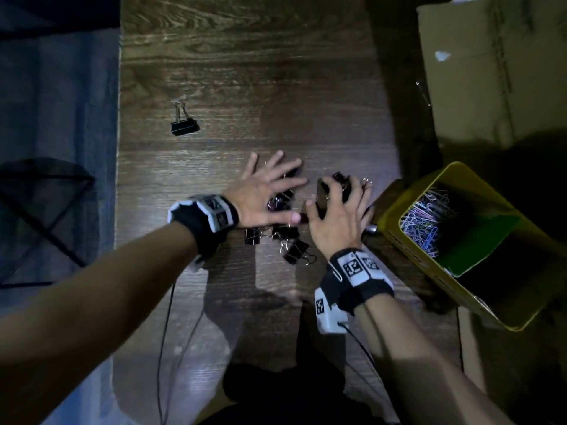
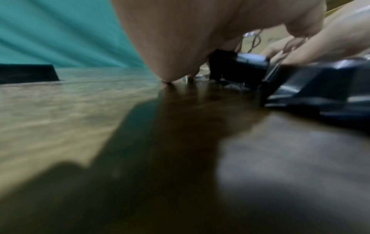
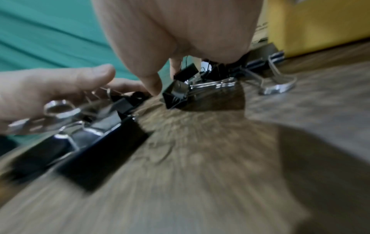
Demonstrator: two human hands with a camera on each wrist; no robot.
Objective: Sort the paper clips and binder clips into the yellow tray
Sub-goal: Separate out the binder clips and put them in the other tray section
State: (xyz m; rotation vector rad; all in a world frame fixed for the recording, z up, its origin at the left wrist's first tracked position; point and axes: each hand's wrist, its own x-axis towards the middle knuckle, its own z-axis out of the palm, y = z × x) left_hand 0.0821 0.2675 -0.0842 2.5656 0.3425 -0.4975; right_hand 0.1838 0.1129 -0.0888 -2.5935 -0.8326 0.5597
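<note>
So the paper clip half looks pretty much done. The yellow tray (image 1: pixel 395 210) sits at the right edge of the counter (image 1: pixel 245 72), and there's a big tangle of colored paper clips (image 1: pixel 426 213) already in its far compartment. I can't spot any loose paper clips out on the wood, though the light is dim, so don't quote me.

The binder clips are what's left. A cluster of black binder clips (image 1: pixel 283 237) lies on the counter between and just below the 2 hands, near the tray. 1 stray binder clip (image 1: pixel 184 125) sits well apart, up toward the far left of the counter. I don't see any binder clips inside the tray, but its near compartment is mostly in shadow.

Grips: the left hand (image 1: pixel 264 191) is spread flat with straight fingers, resting over part of the pile, more corralling than grabbing. The right hand (image 1: pixel 337 216) has its fingers curled around a bunch of binder clips (image 1: pixel 337 179), just beside the tray's near wall. The right wrist view is blurry but shows black clips with silver handles (image 3: pixel 60 109) right at the fingers.

My guess: that handful goes into the tray, then a few more scoops for the pile, and finally a reach for the loner up top. Roughly halfway, I'd say.
</note>
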